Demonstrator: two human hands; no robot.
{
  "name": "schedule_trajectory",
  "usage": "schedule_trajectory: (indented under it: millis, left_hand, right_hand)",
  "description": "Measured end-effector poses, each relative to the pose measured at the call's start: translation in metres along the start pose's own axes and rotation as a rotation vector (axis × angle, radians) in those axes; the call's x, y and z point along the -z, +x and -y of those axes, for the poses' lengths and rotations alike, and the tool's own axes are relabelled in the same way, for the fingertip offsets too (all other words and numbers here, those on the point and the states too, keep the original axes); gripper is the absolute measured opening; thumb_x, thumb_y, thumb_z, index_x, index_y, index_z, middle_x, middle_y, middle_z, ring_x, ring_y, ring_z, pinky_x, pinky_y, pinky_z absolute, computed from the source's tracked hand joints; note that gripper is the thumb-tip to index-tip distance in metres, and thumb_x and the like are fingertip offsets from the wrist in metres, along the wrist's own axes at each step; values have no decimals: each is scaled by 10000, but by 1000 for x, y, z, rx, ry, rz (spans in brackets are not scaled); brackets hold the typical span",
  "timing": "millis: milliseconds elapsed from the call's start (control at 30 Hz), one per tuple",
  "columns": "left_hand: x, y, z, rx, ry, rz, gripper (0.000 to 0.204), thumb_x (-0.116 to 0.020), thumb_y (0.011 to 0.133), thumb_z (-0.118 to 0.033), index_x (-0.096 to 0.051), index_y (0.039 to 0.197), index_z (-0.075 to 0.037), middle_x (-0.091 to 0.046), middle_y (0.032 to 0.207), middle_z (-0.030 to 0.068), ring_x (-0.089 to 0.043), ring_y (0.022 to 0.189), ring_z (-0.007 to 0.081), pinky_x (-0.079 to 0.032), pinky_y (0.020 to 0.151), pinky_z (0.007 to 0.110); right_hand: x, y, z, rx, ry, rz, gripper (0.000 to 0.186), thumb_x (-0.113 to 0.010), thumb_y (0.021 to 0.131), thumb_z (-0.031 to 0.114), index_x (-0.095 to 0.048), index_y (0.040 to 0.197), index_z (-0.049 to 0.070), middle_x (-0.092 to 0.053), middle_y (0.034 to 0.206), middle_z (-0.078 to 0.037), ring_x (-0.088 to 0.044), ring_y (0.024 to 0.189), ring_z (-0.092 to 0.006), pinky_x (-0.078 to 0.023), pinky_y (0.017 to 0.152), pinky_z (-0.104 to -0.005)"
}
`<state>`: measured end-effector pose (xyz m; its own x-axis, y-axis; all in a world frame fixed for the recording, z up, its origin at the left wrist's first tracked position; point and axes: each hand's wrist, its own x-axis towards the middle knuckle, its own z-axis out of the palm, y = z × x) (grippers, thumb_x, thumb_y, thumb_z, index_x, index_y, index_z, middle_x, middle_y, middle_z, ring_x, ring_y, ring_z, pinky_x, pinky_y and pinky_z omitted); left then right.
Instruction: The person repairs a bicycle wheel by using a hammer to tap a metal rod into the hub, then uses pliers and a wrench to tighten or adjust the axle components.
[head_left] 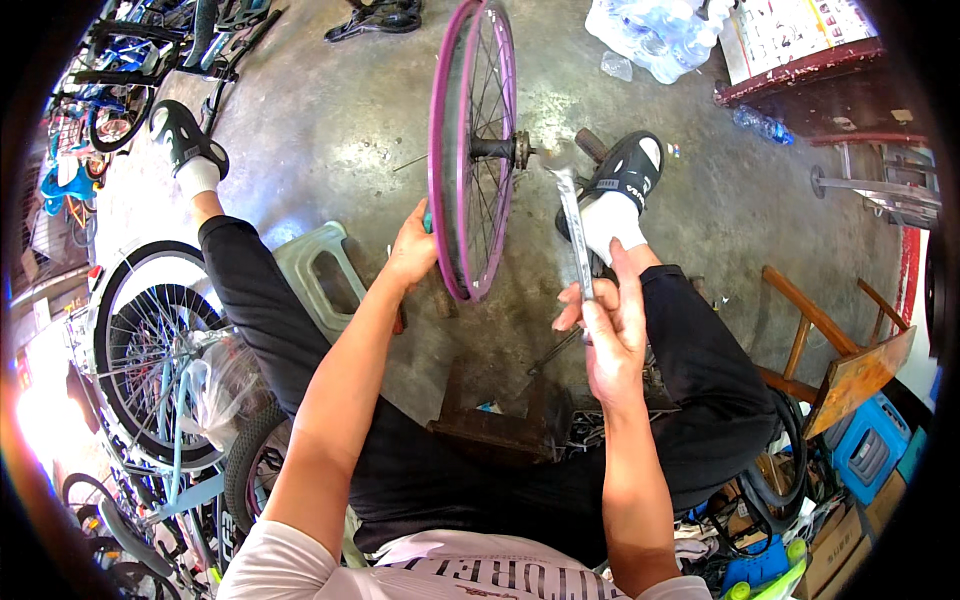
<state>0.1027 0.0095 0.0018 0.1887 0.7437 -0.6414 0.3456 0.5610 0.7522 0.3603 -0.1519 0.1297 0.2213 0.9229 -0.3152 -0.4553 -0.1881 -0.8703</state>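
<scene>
A bicycle wheel with a purple rim [437,140] stands upright in front of me, seen nearly edge-on, with no tyre visible on it. Its dark hub [495,148] has an axle end and threaded part facing right. My left hand [412,250] grips the rim low on its left side; a bit of teal shows by the fingers, too small to name. In my right hand [615,335] is a long silver wrench [574,225], held by its lower end. The wrench head points up and away, to the right of the axle and apart from it.
A pale green plastic stool [318,275] lies by my left leg. Several bicycles [165,360] crowd the left side. Wrapped bottles [660,35] sit at the far right, near a red-edged table [800,75]. A tipped wooden stool [860,375] and a blue case [868,445] are at right.
</scene>
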Motion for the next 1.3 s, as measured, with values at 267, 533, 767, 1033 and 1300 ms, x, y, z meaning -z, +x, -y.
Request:
schedule_trajectory:
  millis: [267, 533, 767, 1033, 1300]
  left_hand:
    - [35, -14, 7, 117, -312, 120, 374, -587, 863, 87, -512, 1217, -7, -668, 973, 129, -672, 785, 239, -643, 692, 450]
    - [61, -9, 28, 135, -417, 233, 624, -589, 889, 64, -442, 1491, -12, -658, 1011, 129, -659, 825, 227, -629, 739, 437]
    - [55, -8, 14, 130, -416, 240, 432, -617, 896, 58, -509, 1309, -10, -661, 1012, 129, -670, 825, 239, -626, 738, 458]
    - [59, -4, 23, 128, -373, 207, 501, -548, 886, 36, -498, 1379, -40, -669, 1005, 102, -675, 809, 217, -622, 729, 419]
    - [57, -4, 18, 114, -407, 244, 377, -618, 882, 62, -524, 1240, -13, -659, 1013, 122, -672, 842, 233, -631, 723, 444]
  right_hand:
    - [-1, 42, -51, -166, -68, -156, 532, -375, 1141, 477, -595, 1277, 12, -429, 751, 41, -373, 595, -67, -314, 525, -256]
    - [25, 117, -100, -120, -1021, -37, 618, -383, 1093, 573, -676, 853, 84, -628, 725, -159, -661, 756, -352, -476, 713, -475]
    - [36, 175, -99, -47, -1093, 7, 613, -427, 1067, 603, -617, 863, 58, -641, 777, -196, -636, 825, -446, -463, 719, -516]
    - [32, 209, -105, -10, -976, 146, 633, -449, 1066, 582, -566, 793, 23, -551, 703, -119, -562, 722, -279, -447, 727, -396]
    - [29, 222, -112, -26, -953, 195, 649, -449, 1055, 623, -587, 838, 27, -587, 760, -123, -582, 778, -293, -460, 761, -420]
